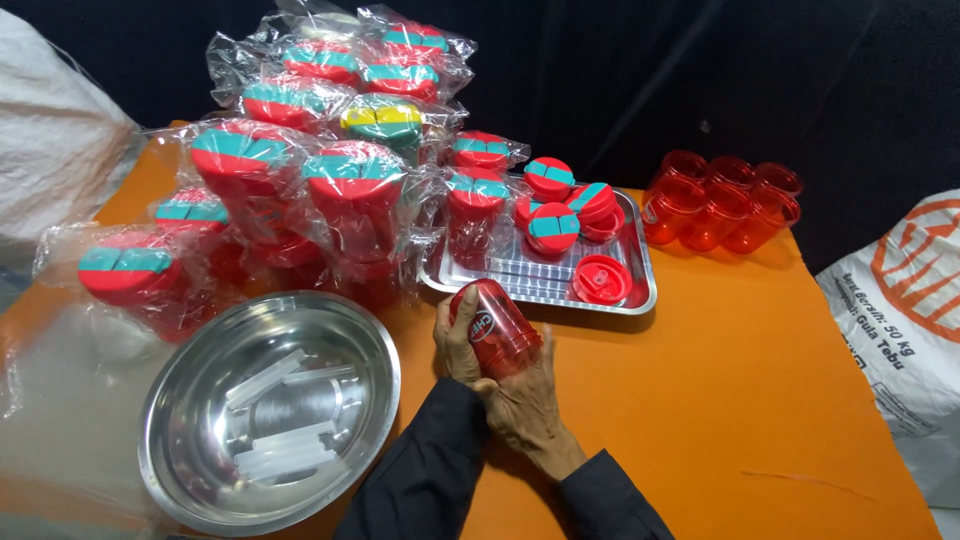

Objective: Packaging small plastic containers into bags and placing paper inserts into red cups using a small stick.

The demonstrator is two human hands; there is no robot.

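Both my hands hold one red see-through plastic cup (492,325) on its side, just in front of a steel tray. My left hand (455,348) wraps the cup's left side. Under the cup my right hand (525,405) cups its lower right part, and the two wrists cross. The steel tray (630,295) holds several red lids with teal flaps (553,226) and one plain red lid (601,278). Everything rests on an orange table top (720,380).
Several bagged red cups with teal lids (355,185) are piled at the back left. A steel bowl (190,395) with clear plastic sticks (285,450) sits at the front left. Several bare red cups (720,205) stand at the back right. White sacks (905,320) flank the table.
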